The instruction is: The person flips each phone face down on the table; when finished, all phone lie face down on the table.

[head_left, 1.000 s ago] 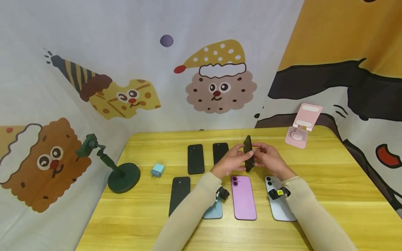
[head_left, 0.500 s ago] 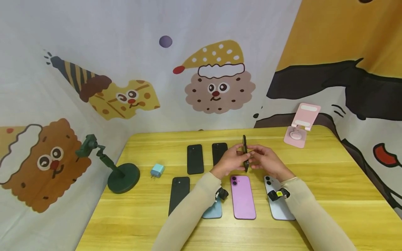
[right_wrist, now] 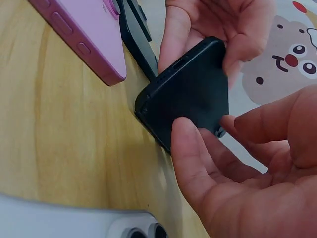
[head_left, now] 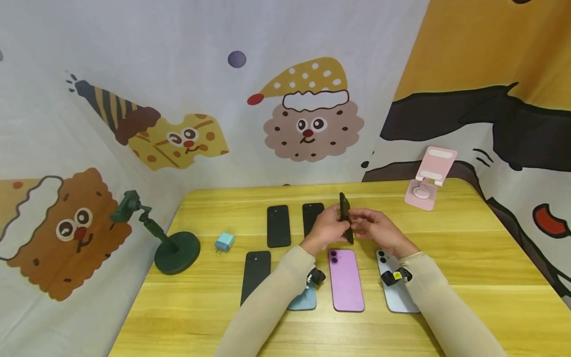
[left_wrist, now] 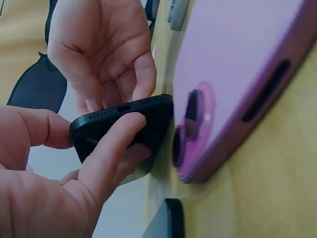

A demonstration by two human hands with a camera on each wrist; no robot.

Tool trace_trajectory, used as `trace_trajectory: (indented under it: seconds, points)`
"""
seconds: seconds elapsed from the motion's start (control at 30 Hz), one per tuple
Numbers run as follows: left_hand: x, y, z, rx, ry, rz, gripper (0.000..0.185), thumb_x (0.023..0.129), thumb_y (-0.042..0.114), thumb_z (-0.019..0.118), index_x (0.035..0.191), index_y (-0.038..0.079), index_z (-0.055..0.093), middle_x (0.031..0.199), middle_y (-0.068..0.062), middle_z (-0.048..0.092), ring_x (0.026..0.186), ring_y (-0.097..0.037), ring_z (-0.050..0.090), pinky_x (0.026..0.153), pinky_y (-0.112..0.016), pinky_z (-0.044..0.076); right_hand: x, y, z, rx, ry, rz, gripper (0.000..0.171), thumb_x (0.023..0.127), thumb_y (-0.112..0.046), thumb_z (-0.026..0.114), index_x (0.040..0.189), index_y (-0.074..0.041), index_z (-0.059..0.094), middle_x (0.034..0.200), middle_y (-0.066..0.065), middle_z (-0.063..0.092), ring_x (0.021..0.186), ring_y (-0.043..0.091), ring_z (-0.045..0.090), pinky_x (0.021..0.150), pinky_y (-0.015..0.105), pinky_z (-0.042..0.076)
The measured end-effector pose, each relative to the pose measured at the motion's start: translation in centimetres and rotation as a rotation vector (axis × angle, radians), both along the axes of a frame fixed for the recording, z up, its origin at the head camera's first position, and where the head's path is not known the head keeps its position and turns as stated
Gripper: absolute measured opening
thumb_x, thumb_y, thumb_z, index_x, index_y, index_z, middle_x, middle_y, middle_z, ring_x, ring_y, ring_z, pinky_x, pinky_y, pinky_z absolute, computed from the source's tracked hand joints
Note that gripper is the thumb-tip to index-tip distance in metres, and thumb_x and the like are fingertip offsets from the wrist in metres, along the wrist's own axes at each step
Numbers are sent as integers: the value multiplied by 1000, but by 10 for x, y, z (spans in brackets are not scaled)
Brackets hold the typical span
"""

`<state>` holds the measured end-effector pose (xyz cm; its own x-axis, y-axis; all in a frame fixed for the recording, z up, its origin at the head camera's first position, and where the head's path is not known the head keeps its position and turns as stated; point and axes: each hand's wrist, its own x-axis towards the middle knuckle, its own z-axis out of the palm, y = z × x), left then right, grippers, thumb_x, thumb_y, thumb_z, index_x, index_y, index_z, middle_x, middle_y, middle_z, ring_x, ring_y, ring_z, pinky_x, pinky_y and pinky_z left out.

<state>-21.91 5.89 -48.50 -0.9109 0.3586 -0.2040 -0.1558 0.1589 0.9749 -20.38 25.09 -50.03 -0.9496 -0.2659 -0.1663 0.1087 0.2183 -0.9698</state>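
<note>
In the head view my left hand grips a black smartphone, which stands on edge above the table. The left wrist view shows my left thumb across one face and fingers along the phone's side, with the charging port end toward the camera. My right hand is on the phone's other side. Seen from the right wrist, its thumb lies against the black back, and other fingertips touch near the far corner with the cameras. A pink phone lies just in front of the hands.
White, light blue and black phones lie in the front row, partly under the forearms. Two more black phones, one left of the other, lie behind. A charger, green stand and pink stand are around them.
The held phone has shifted slightly left and turned about its long axis, from facing left, through edge-on, to showing its right-hand face. The left grip stays; the right fingers remain at it.
</note>
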Motion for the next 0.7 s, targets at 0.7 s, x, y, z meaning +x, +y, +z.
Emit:
trace_trajectory:
  seconds: [0.7]
  points:
    - [5, -6, 4, 373, -45, -14, 55, 103, -7, 50, 156, 8, 45, 136, -21, 67, 119, -43, 71, 92, -53, 62, -3, 15, 6, 67, 71, -117, 63, 113, -28, 53, 163, 2, 32, 132, 29, 57, 102, 20, 68, 84, 28, 62]
